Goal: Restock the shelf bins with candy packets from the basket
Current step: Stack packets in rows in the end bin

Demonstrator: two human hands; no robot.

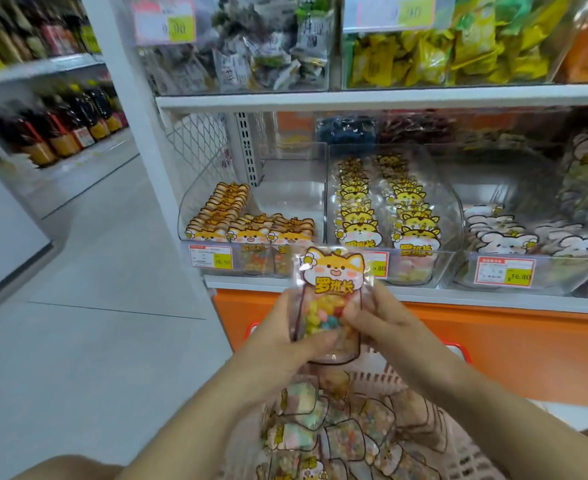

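Observation:
Both hands hold one candy packet (330, 296) upright in front of the shelf; it has an orange cartoon fox header and colourful candies inside. My left hand (285, 344) grips its left side and lower edge. My right hand (379, 320) pinches its right side. Below my arms sits a pink basket (459, 459) with several more candy packets (341, 434). On the shelf, the left clear bin (285, 199) holds orange fox packets along its left side and front. The middle bin (452, 216) holds two rows of yellow packets.
A right bin (542, 271) holds white bear packets. Price tags (211, 259) hang on the bin fronts. An upper shelf (389, 97) carries bins of wrapped snacks. An orange panel (510, 344) runs below the bins. An aisle of grey floor (95, 306) and bottle shelves (57, 133) lie to the left.

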